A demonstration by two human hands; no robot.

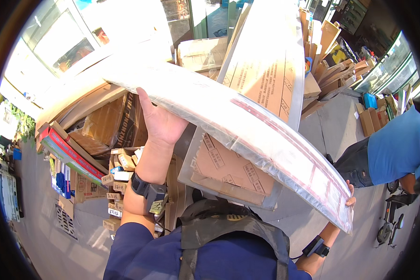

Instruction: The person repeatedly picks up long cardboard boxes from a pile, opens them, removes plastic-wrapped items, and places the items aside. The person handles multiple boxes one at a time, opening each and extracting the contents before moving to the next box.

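A long, flat package wrapped in clear plastic film (266,140) stretches across in front of me, pale with reddish markings; sunlight washes out much of its far part. My left hand (166,122) supports its near edge, palm up with the thumb along the side; some fingers are hidden beneath. At the right end, my right hand (350,196) grips the short edge, fingertips showing on top. Below the package lies a flat cardboard piece (227,168) with printed writing. Beyond it stands a tall printed cardboard sheet (262,87), partly covered by the package.
Small stacked cartons (119,185) and a red-and-green box (73,154) stand at left, near a large carton (103,120). Cardboard strips (327,66) lean at back right. A person in a blue shirt (392,147) is at right, near a scooter (386,224). A grate (66,222) lies left.
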